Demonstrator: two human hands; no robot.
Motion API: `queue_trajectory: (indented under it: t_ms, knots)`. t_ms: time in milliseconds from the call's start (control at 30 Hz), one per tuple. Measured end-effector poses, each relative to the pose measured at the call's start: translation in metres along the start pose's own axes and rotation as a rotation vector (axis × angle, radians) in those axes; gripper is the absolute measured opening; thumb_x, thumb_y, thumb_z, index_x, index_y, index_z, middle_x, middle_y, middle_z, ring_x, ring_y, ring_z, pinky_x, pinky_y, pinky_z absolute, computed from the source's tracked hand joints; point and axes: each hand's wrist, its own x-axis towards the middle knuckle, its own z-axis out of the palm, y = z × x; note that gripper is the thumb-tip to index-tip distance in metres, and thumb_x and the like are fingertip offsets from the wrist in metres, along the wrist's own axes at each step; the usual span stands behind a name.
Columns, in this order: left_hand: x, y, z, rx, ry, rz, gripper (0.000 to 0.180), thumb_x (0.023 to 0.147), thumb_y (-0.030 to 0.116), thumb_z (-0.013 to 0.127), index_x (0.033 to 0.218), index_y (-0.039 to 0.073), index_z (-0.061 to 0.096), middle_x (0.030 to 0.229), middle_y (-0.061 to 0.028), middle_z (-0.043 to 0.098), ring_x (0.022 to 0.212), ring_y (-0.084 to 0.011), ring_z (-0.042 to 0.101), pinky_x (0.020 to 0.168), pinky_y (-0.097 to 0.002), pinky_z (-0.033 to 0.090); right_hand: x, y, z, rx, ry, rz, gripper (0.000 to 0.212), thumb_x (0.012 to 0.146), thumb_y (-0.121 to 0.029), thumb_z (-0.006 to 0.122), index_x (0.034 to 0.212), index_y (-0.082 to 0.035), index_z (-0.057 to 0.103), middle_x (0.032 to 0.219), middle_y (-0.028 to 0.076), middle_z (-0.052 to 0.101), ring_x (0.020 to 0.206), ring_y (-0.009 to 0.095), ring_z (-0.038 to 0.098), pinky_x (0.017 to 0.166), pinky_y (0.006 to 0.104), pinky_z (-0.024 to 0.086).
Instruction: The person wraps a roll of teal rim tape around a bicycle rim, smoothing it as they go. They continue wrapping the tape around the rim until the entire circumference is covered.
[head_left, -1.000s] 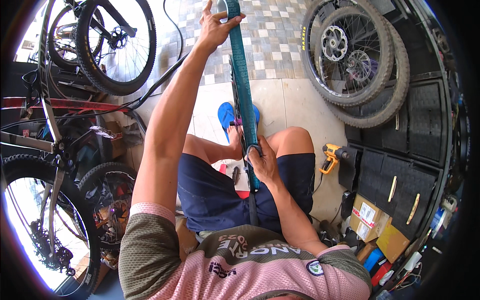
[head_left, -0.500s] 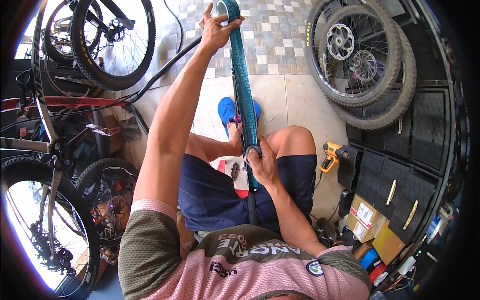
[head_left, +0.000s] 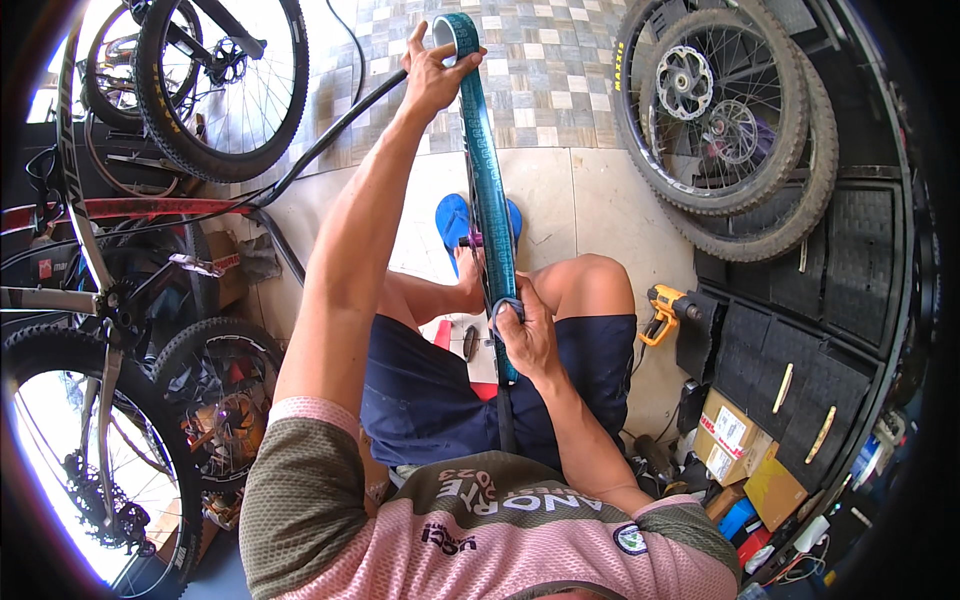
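A bicycle wheel rim (head_left: 486, 170) with teal rim tape stands on edge between my knees, running away from me. My left hand (head_left: 432, 72) is stretched out and grips its far top edge. My right hand (head_left: 526, 335) is closed on the near part of the rim, just above my lap, pressing a small light piece against the tape. Blue sandals (head_left: 455, 222) on my feet show beyond the rim, on the pale floor tiles.
Bicycles and tyred wheels (head_left: 215, 80) crowd my left side. Two wheels (head_left: 725, 110) lean at the right over black mats. A yellow cordless drill (head_left: 665, 308) lies by my right knee. Cardboard boxes (head_left: 735, 440) sit at lower right.
The view has shifted slightly. My left hand stays on the far edge of the rim and my right hand stays on the near part, moved a little along it.
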Motion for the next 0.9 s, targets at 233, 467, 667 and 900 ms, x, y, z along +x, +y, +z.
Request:
queue_trajectory:
  t_ms: [233,467,667,900]
  knots:
    - [-0.007,-0.011,0.012,0.000,-0.028,-0.059,0.040,0.086,0.056,0.087,0.115,0.029,0.086,0.177,-0.0203,0.012,0.158,-0.0488,0.009,0.122,-0.0676,0.027,0.000,0.003,-0.002,-0.009,-0.029,-0.005,0.039,0.104,-0.031,0.060,0.132,-0.004,0.059,0.073,0.001,0.060,0.063,0.012,0.060,0.058,0.0317,0.050]
    - [-0.015,-0.020,0.019,0.020,-0.031,-0.086,0.046,0.085,0.059,0.087,0.116,0.025,0.086,0.176,-0.0210,0.015,0.157,-0.0489,0.011,0.122,-0.0684,0.025,-0.002,-0.002,-0.003,0.001,-0.029,0.035,0.036,0.103,-0.023,0.059,0.134,-0.005,0.059,0.076,0.002,0.060,0.064,0.012,0.060,0.060,0.0319,0.050]
    - [-0.022,-0.023,0.020,0.058,-0.056,-0.109,0.047,0.086,0.060,0.084,0.118,0.027,0.086,0.176,-0.0217,0.016,0.157,-0.0485,0.014,0.124,-0.0637,0.025,-0.002,-0.001,-0.003,0.003,-0.032,0.027,0.037,0.104,-0.025,0.059,0.135,-0.005,0.059,0.076,0.003,0.059,0.064,0.013,0.060,0.059,0.0325,0.049]
    - [-0.026,-0.026,0.020,0.033,-0.069,-0.140,0.046,0.085,0.060,0.084,0.114,0.025,0.087,0.175,-0.0236,0.019,0.156,-0.0496,0.016,0.124,-0.0626,0.023,-0.004,0.002,-0.004,-0.022,-0.032,0.025,0.041,0.104,-0.030,0.060,0.136,-0.004,0.059,0.075,0.004,0.059,0.063,0.015,0.060,0.059,0.0338,0.049]
